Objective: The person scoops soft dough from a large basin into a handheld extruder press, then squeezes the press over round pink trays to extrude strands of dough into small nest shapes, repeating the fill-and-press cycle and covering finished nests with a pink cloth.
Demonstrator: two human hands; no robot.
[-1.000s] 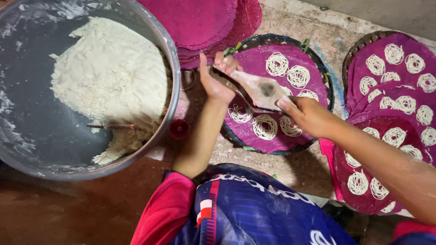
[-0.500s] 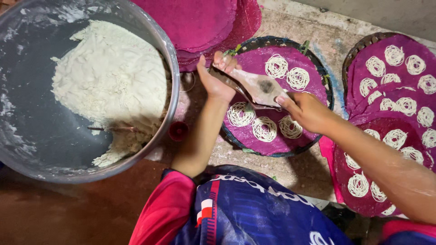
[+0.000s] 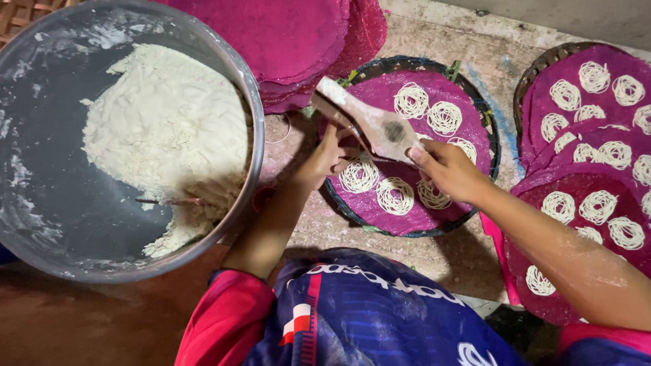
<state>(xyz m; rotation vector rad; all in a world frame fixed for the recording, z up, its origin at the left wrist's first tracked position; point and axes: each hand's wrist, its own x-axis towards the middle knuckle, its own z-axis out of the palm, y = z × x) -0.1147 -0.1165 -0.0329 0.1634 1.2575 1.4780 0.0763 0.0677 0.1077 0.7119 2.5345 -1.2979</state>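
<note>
Nearest the camera: blue and red jersey (image 3: pixel 352 318), both forearms reaching out over the round woven tray (image 3: pixel 489 129). Left hand (image 3: pixel 324 159) at the tray's left rim, fingers curled around the lower handle of the wooden noodle press (image 3: pixel 369 122). Right hand (image 3: pixel 447 169) above the tray's middle, fingers closed on the press's other end. The press hangs tilted over the tray's magenta mat (image 3: pixel 407 210). On the mat lie several white noodle coils (image 3: pixel 395 195), some partly hidden by the hands. Left of the tray: large grey metal basin (image 3: pixel 61 224) with a mound of white dough (image 3: pixel 169 129). Right of the tray: overlapping magenta mats with more coils (image 3: pixel 597 203). Beyond the tray: stack of bare magenta mats (image 3: pixel 298 41)
</note>
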